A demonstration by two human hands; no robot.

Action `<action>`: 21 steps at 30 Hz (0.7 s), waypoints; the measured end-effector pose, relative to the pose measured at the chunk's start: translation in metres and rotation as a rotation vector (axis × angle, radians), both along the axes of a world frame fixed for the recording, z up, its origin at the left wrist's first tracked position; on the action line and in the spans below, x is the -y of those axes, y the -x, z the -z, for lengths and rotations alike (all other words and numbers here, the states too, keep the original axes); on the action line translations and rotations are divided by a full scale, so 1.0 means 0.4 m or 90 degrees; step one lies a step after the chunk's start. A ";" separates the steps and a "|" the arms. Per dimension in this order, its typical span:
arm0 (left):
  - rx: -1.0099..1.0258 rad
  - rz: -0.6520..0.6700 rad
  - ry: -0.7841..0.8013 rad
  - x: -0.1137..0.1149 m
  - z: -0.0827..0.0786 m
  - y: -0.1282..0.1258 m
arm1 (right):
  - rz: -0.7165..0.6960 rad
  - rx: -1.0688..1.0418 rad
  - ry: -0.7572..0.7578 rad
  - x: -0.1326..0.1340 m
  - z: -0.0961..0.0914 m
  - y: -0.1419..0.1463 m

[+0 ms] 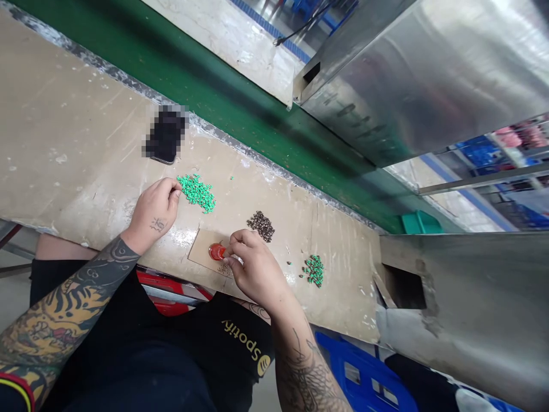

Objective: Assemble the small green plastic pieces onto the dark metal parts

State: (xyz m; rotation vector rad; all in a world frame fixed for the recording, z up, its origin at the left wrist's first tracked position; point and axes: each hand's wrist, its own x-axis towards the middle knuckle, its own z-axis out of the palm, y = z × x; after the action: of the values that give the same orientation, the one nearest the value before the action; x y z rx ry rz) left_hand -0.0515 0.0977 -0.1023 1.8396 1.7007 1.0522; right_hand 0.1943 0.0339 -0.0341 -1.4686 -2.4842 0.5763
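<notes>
My left hand (pixel 156 209) is at the left edge of a pile of small green pieces (pixel 197 193), thumb and forefinger pinched together; whatever is between the tips is too small to name. My right hand (pixel 254 264) also has its fingers drawn together, at the right side of a small round red container (pixel 217 251). Its fingertips overlap the container's edge, and I cannot make out what they hold. The container stands on a piece of brown cardboard (pixel 198 252), with tiny dark bits (pixel 225 269) beside it. Beyond the right hand lies a pile of dark, shiny small pieces (pixel 261 225).
A smaller pile of green-and-dark pieces (pixel 314 270) lies farther right on the worn bench (pixel 343 286). A black phone (pixel 165 136), partly pixelated, lies at the back left. A green belt (pixel 240 114) runs behind the bench, and a metal housing (pixel 412 86) rises at the right.
</notes>
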 end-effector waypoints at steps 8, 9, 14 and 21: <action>0.189 -0.020 0.013 0.011 -0.003 0.003 | 0.057 -0.092 0.025 0.019 -0.008 -0.015; 0.229 -0.016 0.020 0.020 -0.005 0.003 | 0.078 -0.132 0.033 0.026 -0.008 -0.022; 0.419 0.053 0.142 0.102 -0.037 -0.017 | 0.167 -0.405 0.099 0.072 0.008 -0.055; 0.528 0.198 0.309 0.223 -0.109 -0.082 | 0.234 -0.708 0.218 0.140 0.046 -0.040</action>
State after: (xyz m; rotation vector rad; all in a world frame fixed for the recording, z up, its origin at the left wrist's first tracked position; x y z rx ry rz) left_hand -0.0186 0.0084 -0.0588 1.0748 1.0071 0.9606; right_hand 0.2102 -0.0220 -0.0525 -1.1409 -1.2704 1.3136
